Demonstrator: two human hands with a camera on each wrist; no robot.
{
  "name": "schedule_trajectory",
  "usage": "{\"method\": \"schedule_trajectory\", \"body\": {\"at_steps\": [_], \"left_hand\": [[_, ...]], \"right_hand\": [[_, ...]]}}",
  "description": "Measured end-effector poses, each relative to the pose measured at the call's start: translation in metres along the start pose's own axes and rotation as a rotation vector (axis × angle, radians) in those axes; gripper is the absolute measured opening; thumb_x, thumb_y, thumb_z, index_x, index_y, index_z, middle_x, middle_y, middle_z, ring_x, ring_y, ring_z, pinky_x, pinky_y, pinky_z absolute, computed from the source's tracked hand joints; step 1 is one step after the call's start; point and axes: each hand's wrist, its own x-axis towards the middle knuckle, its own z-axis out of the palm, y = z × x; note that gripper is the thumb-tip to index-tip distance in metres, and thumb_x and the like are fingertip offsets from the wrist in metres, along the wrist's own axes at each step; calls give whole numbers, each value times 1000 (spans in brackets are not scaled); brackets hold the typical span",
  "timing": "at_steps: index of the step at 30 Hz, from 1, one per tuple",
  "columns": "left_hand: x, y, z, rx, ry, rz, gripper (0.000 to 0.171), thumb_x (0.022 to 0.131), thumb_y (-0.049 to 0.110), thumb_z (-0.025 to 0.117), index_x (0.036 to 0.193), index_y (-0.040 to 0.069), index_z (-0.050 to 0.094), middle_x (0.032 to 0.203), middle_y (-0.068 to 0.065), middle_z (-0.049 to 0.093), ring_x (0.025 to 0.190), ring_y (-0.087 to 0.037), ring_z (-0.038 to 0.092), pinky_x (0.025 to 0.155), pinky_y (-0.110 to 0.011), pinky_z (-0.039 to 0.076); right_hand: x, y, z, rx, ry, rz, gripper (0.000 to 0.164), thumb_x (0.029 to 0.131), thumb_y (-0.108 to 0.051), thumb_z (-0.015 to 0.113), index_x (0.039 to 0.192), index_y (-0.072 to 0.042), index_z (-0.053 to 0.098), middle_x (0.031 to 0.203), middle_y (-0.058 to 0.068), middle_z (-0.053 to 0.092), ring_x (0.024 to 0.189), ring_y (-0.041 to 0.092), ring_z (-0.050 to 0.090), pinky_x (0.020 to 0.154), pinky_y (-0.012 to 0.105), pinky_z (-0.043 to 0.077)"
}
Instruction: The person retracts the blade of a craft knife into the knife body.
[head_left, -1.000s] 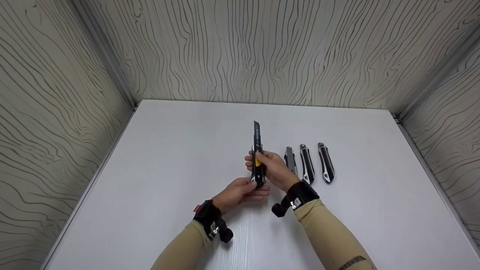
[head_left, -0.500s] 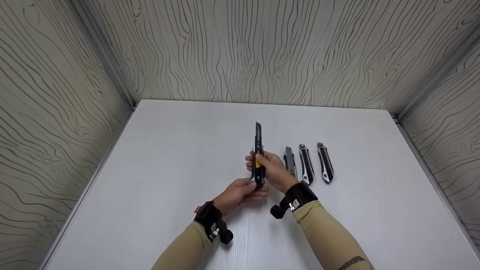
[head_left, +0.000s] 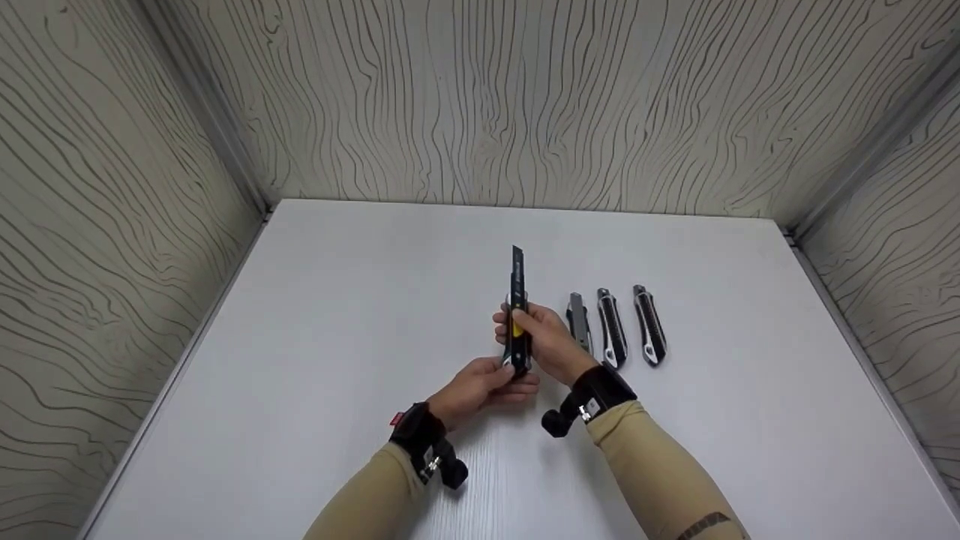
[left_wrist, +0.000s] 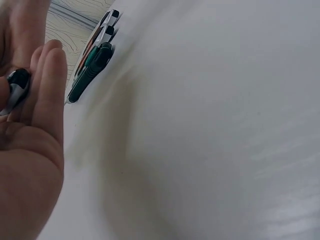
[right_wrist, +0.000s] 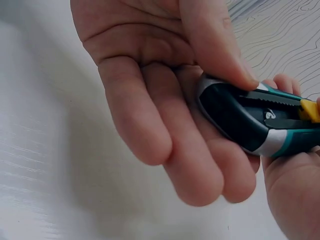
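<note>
Both hands hold a utility knife upright in the middle of the head view, its blade (head_left: 517,261) extended and pointing away. My right hand (head_left: 551,339) grips the knife body (head_left: 518,346), thumb on the yellow slider (head_left: 517,325). Below it, my left hand (head_left: 474,388) pinches the butt end between thumb and fingers. The right wrist view shows that dark green and silver butt (right_wrist: 232,114) resting on the left fingers under the thumb. In the left wrist view, only a dark tip of the knife (left_wrist: 19,82) shows between the fingers.
Right of the hands, three more utility knives lie side by side on the white table (head_left: 360,285): a grey-topped one (head_left: 578,319) partly behind the right hand, a middle one (head_left: 613,330) and an outer one (head_left: 650,326). Wood-patterned walls (head_left: 480,105) enclose the table.
The held knife's tip has shifted slightly right and toward the person. The yellow slider sits a little lower in the view. Both hands keep their grip; the knives on the table stay put.
</note>
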Motion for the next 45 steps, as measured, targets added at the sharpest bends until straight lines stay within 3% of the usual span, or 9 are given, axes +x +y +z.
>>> {"method": "schedule_trajectory", "body": {"at_steps": [10,20,27,33,45], "left_hand": [[-1,6,-2,1,-29,23,40,105,18,40,136,-6,48,131,-28,58,118,-29,63,101,-36,51],[-2,7,-4,6,-34,8,43,105,18,40,139,-9,43,132,-30,57,117,-29,64,101,-38,50],[-1,6,-3,0,-26,6,42,106,17,38,138,-10,43,131,-29,58,117,-29,64,101,-37,50],[-1,3,0,0,24,16,41,106,18,39,137,-9,45,127,-26,62,115,-27,65,99,-36,52],[-1,0,6,-31,93,45,45,106,22,40,138,-8,46,129,-30,58,115,-27,66,98,-36,52]], "right_hand": [[0,0,2,-46,-44,-53,43,106,-16,39,143,5,34,126,12,58,106,15,61,99,27,50],[-1,-2,1,-39,-40,-21,38,106,-16,39,139,1,40,131,18,55,109,19,62,102,30,49],[-2,-2,2,-46,-16,12,45,105,-18,41,142,6,34,129,19,56,106,19,63,99,30,51],[-2,-3,2,-28,8,35,45,105,-20,42,141,7,35,122,14,60,104,19,65,98,31,52],[3,-1,7,-26,69,-10,43,105,-21,42,140,6,40,120,13,61,103,19,65,98,32,52]]}}
